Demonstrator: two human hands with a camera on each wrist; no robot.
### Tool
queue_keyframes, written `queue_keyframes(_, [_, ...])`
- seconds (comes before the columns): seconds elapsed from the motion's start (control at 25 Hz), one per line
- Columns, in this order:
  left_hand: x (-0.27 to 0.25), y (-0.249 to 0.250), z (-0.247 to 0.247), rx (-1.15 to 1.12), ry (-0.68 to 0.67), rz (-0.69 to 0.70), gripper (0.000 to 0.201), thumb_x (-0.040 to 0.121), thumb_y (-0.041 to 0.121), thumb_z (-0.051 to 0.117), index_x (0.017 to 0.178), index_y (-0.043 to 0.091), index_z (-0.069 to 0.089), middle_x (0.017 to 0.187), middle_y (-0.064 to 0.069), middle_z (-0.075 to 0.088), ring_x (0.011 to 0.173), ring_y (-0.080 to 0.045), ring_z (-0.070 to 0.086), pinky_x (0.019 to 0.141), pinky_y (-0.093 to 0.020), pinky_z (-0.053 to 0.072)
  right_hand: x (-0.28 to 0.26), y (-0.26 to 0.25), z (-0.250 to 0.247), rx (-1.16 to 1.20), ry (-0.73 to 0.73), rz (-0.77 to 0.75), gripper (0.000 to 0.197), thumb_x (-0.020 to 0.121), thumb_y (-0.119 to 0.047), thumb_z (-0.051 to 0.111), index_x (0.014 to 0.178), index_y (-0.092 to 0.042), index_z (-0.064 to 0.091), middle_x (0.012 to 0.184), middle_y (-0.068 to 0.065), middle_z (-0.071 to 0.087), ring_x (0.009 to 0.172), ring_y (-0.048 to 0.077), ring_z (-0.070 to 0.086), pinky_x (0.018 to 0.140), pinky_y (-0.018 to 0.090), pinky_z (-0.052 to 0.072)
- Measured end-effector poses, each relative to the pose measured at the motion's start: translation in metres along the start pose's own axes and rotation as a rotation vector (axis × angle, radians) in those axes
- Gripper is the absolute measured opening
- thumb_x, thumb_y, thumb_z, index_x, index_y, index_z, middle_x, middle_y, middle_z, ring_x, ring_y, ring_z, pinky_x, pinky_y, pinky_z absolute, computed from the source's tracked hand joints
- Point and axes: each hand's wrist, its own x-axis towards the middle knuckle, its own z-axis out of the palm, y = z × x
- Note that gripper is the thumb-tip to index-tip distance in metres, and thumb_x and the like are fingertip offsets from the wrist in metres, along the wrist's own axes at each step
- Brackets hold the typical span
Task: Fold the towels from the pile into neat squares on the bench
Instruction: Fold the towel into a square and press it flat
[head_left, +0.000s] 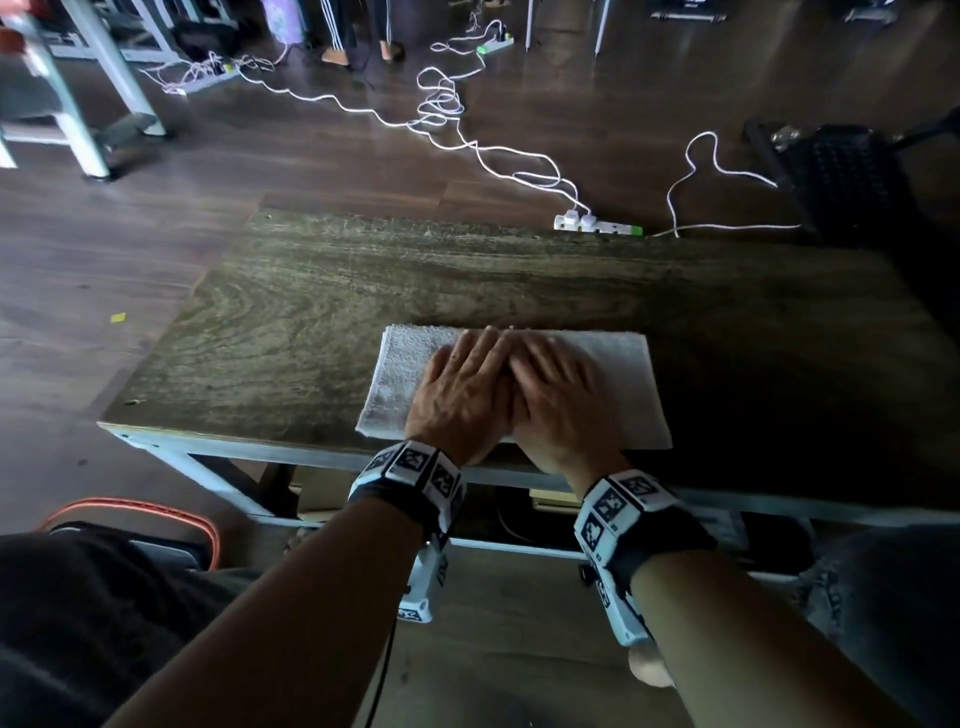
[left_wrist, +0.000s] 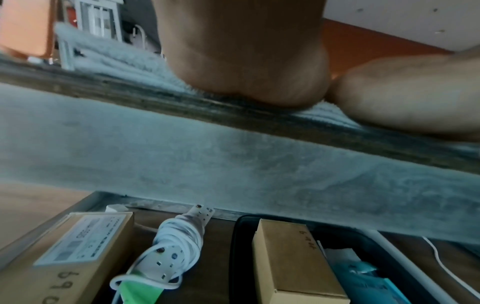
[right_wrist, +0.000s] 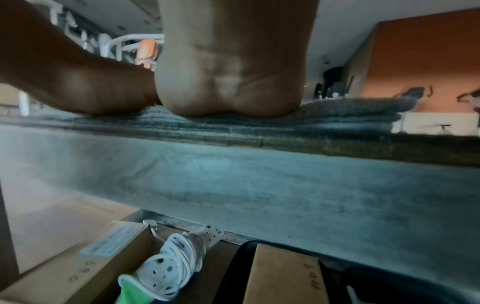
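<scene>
A folded white towel (head_left: 628, 384) lies flat on the wooden bench (head_left: 311, 322), near its front edge. Both hands press down on its middle, side by side and touching. My left hand (head_left: 462, 384) lies flat with straight fingers on the towel's left half. My right hand (head_left: 561, 389) lies flat beside it, slightly blurred. In the left wrist view the heel of the left palm (left_wrist: 244, 61) rests on the towel (left_wrist: 109, 59) at the bench edge. In the right wrist view the right palm (right_wrist: 233, 72) presses the towel (right_wrist: 350, 111) the same way. No towel pile is in view.
White cables and a power strip (head_left: 597, 223) lie on the floor beyond the bench. Under the bench sit cardboard boxes (left_wrist: 293, 259) and a coiled extension lead (left_wrist: 176, 236). A dark chair (head_left: 841, 176) stands at the far right. Bare bench top surrounds the towel.
</scene>
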Motion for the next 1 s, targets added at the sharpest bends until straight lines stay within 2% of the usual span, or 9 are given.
queue_keyframes(0.08, [-0.001, 0.002, -0.002, -0.015, 0.014, -0.014, 0.060, 0.099, 0.046, 0.009, 0.155, 0.026, 0.011, 0.163, 0.002, 0.014, 0.151, -0.018, 0.008, 0.121, -0.042, 0.012, -0.001, -0.002, -0.002, 0.008, -0.016, 0.043, 0.055, 0.098, -0.047, 0.022, 0.151, -0.035, 0.027, 0.161, -0.005, 0.027, 0.149, 0.021, 0.019, 0.119, 0.045, 0.016])
queue_keyframes(0.2, [0.001, 0.001, -0.001, -0.010, 0.025, -0.041, 0.058, 0.100, 0.047, 0.015, 0.155, 0.028, 0.012, 0.163, 0.004, 0.013, 0.151, -0.017, 0.007, 0.122, -0.042, 0.010, 0.001, -0.003, -0.002, 0.047, -0.069, 0.105, 0.053, 0.099, -0.049, 0.021, 0.152, -0.042, 0.017, 0.165, -0.010, 0.012, 0.152, 0.021, 0.007, 0.121, 0.050, 0.007])
queue_keyframes(0.32, [0.001, -0.004, -0.001, -0.017, -0.030, -0.094, 0.059, 0.099, 0.052, 0.020, 0.154, 0.035, 0.009, 0.164, 0.005, 0.004, 0.151, -0.016, 0.000, 0.123, -0.040, 0.001, 0.001, 0.005, -0.004, 0.042, -0.106, 0.153, 0.064, 0.093, -0.057, 0.017, 0.154, -0.041, 0.010, 0.165, -0.011, 0.006, 0.152, 0.020, 0.001, 0.121, 0.052, 0.000])
queue_keyframes(0.4, [0.001, -0.006, -0.003, -0.017, -0.054, -0.131, 0.062, 0.096, 0.058, 0.021, 0.154, 0.039, 0.006, 0.164, 0.004, 0.001, 0.151, -0.016, -0.003, 0.123, -0.040, -0.001, -0.001, 0.011, -0.006, 0.020, -0.121, 0.168, 0.074, 0.085, -0.065, 0.007, 0.154, -0.039, 0.008, 0.165, -0.009, 0.004, 0.152, 0.020, 0.000, 0.121, 0.050, -0.001])
queue_keyframes(0.48, [0.000, -0.010, -0.004, -0.017, -0.057, -0.159, 0.068, 0.092, 0.067, 0.016, 0.153, 0.041, 0.005, 0.164, 0.004, 0.000, 0.151, -0.016, -0.004, 0.123, -0.040, 0.000, -0.002, 0.019, -0.008, 0.011, -0.135, 0.188, 0.076, 0.086, -0.071, 0.004, 0.155, -0.038, 0.005, 0.166, -0.009, 0.000, 0.152, 0.019, -0.004, 0.121, 0.049, -0.002])
queue_keyframes(0.6, [-0.004, -0.015, -0.009, -0.010, -0.062, -0.171, 0.072, 0.089, 0.073, 0.009, 0.153, 0.040, 0.004, 0.164, 0.005, -0.003, 0.150, -0.015, -0.006, 0.123, -0.040, -0.001, -0.004, 0.029, -0.009, -0.001, -0.130, 0.223, 0.078, 0.087, -0.077, 0.009, 0.155, -0.038, 0.005, 0.166, -0.006, -0.001, 0.152, 0.020, -0.006, 0.121, 0.050, 0.001])
queue_keyframes(0.84, [-0.012, -0.027, -0.014, -0.005, -0.057, -0.195, 0.074, 0.088, 0.075, 0.008, 0.153, 0.040, 0.004, 0.164, 0.004, -0.002, 0.150, -0.015, -0.006, 0.123, -0.040, 0.000, -0.009, 0.040, -0.014, 0.004, -0.103, 0.318, 0.084, 0.084, -0.083, 0.010, 0.154, -0.036, 0.012, 0.166, -0.003, 0.003, 0.152, 0.024, -0.002, 0.121, 0.053, 0.006])
queue_keyframes(1.0, [-0.013, -0.030, -0.016, -0.012, -0.079, -0.200, 0.076, 0.088, 0.078, 0.009, 0.153, 0.040, 0.002, 0.164, 0.004, -0.003, 0.150, -0.014, -0.008, 0.123, -0.039, -0.002, -0.008, 0.044, -0.015, 0.005, -0.090, 0.399, 0.088, 0.082, -0.085, 0.013, 0.154, -0.034, 0.012, 0.166, -0.005, 0.004, 0.152, 0.023, -0.002, 0.119, 0.058, 0.003])
